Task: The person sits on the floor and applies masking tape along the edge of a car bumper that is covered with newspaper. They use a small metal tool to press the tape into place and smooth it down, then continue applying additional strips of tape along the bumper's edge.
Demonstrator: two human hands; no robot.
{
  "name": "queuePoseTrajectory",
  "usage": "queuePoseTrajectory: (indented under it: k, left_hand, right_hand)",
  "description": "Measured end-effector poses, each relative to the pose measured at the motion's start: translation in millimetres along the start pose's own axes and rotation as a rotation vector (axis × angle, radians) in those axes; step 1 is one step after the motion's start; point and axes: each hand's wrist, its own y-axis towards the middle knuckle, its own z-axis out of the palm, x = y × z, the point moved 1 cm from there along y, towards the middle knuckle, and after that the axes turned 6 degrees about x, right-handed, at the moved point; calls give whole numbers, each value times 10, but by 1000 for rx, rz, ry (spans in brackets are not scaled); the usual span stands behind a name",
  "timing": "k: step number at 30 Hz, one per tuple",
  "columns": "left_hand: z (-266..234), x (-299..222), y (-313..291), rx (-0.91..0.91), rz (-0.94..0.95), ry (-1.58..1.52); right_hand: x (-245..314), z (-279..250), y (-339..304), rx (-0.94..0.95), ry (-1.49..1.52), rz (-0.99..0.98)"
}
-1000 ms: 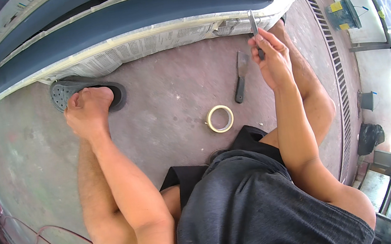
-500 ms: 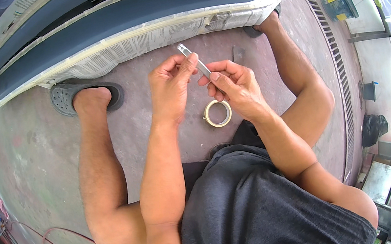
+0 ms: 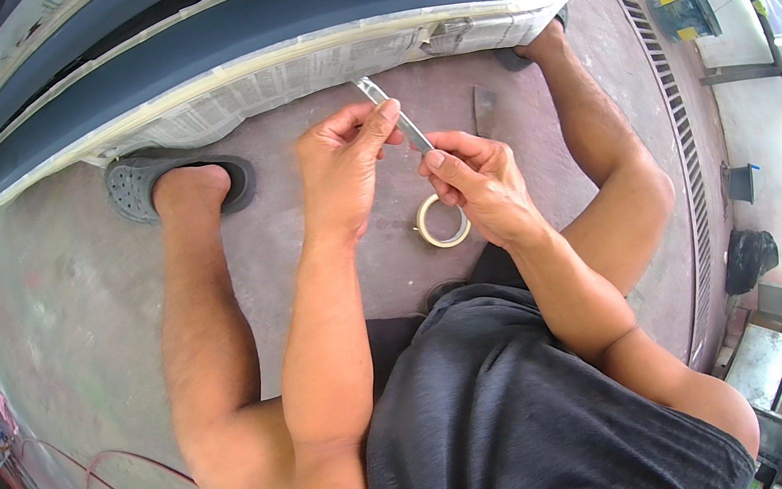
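Between my two hands a slim silver utility knife [image 3: 408,128] slants over the floor, its far end pointing up and left toward the newspaper-masked panel. My left hand [image 3: 345,165] pinches it near the middle with thumb and forefinger. At its near end, the thumb and fingers of my right hand [image 3: 479,176] are closed on it. A roll of cream masking tape [image 3: 431,236] lies on the floor just below my right hand, which partly covers its edge. Further ahead on the floor is a thin, dark-edged flat piece [image 3: 478,110], too small to name.
A dark blue bumper-like panel [image 3: 277,21], with newspaper masking [image 3: 287,88] along its lower edge, spans the far side. My legs are spread on both sides. A floor grate [image 3: 651,54] runs along the right, near a bucket [image 3: 682,9]. A red hose [image 3: 157,472] curls at lower left.
My right hand has shifted slightly right along the knife, exposing more of it between my hands. The knife's far end sits a little higher in view.
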Motion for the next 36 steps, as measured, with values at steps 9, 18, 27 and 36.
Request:
queuePoseTrajectory:
  k: [9,18,27,36]
  left_hand:
    - [11,15,-4,23,-24,22]
    - [15,35,14,-55,-12,119]
    - [-1044,-131,109,-469,17,-6]
    - [-1452,-25,76,-558,-14,28]
  right_hand:
    - [1,-24,-24,-20,-81,7]
    - [268,-305,298,-276,-562,-234]
    - [662,-1563,1104,-600,-772,-304]
    - [768,-1753,1403,-784,-866,-253]
